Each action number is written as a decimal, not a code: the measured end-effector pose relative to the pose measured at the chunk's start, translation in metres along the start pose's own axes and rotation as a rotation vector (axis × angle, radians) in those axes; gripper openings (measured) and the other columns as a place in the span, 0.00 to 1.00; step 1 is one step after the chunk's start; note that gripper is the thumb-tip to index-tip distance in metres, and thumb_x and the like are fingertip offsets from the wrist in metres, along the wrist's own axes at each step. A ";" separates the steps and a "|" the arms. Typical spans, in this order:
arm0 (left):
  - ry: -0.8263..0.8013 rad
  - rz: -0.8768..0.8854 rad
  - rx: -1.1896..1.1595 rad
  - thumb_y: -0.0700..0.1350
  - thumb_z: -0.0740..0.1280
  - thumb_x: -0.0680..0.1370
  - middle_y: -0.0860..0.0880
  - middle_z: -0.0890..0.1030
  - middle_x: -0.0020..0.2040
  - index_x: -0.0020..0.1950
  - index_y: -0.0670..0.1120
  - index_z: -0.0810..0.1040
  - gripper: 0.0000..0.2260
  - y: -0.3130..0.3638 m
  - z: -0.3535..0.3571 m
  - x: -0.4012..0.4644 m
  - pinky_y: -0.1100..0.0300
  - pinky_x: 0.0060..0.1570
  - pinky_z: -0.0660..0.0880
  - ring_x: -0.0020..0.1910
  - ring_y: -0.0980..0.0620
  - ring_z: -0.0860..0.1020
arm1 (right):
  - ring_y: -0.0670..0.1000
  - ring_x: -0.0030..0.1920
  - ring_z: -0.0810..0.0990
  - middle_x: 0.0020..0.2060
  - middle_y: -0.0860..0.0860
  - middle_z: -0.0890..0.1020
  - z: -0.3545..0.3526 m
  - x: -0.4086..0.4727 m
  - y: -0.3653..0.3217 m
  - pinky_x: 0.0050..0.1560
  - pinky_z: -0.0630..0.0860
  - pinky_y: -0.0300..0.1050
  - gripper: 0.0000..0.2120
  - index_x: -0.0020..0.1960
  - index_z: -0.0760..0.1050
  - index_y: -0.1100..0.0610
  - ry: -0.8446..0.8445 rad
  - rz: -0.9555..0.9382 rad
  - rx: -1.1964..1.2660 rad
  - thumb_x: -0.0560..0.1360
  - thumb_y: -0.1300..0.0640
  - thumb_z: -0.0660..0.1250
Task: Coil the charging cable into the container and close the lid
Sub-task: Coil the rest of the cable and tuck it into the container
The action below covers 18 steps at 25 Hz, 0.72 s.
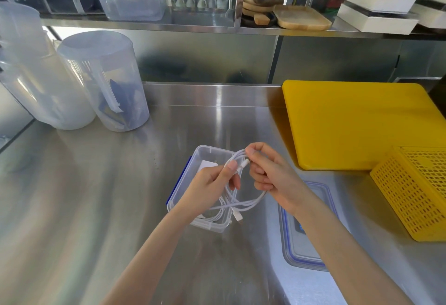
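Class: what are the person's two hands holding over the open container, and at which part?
Both hold the white charging cable: the left hand pinches its gathered loops, and the right hand has its grip near one connector end.

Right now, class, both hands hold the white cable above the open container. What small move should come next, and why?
Probably lower the looped cable into the container: both hands pinch it above the box, strands and a plug hang over its edge, and the lid waits alongside.
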<state>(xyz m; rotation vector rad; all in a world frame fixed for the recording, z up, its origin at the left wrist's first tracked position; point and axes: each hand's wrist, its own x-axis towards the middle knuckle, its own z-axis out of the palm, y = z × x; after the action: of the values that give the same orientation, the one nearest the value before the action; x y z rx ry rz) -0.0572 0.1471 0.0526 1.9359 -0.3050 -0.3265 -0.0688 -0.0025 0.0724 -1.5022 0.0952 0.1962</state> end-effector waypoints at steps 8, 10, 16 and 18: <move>-0.127 0.085 0.012 0.54 0.52 0.79 0.50 0.64 0.28 0.27 0.50 0.65 0.21 -0.001 -0.003 -0.003 0.70 0.31 0.62 0.27 0.57 0.61 | 0.42 0.19 0.59 0.20 0.44 0.64 -0.004 0.001 0.000 0.18 0.58 0.32 0.07 0.40 0.72 0.54 0.001 0.007 0.134 0.77 0.58 0.60; -0.190 0.075 -0.062 0.58 0.50 0.77 0.51 0.65 0.29 0.25 0.54 0.64 0.22 -0.003 -0.002 -0.004 0.69 0.32 0.62 0.31 0.53 0.62 | 0.41 0.19 0.58 0.19 0.43 0.63 -0.003 0.002 0.000 0.18 0.56 0.31 0.08 0.39 0.71 0.54 0.005 0.019 0.204 0.77 0.59 0.60; -0.278 0.076 -0.295 0.55 0.49 0.75 0.58 0.69 0.26 0.24 0.55 0.63 0.20 -0.004 -0.002 -0.007 0.70 0.29 0.61 0.26 0.59 0.62 | 0.41 0.19 0.57 0.20 0.43 0.62 0.000 0.003 0.002 0.18 0.56 0.31 0.08 0.39 0.70 0.53 -0.037 0.074 0.246 0.77 0.59 0.59; -0.248 0.043 -0.378 0.60 0.51 0.74 0.57 0.67 0.27 0.25 0.54 0.63 0.19 -0.004 -0.003 -0.007 0.64 0.32 0.59 0.27 0.57 0.61 | 0.42 0.21 0.57 0.20 0.44 0.62 0.002 0.001 0.003 0.19 0.56 0.32 0.07 0.40 0.70 0.52 0.006 0.045 0.129 0.77 0.57 0.60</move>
<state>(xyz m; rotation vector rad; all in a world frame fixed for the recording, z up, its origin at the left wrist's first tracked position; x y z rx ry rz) -0.0627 0.1534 0.0502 1.5171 -0.4145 -0.5556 -0.0682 -0.0001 0.0698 -1.3729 0.1440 0.2170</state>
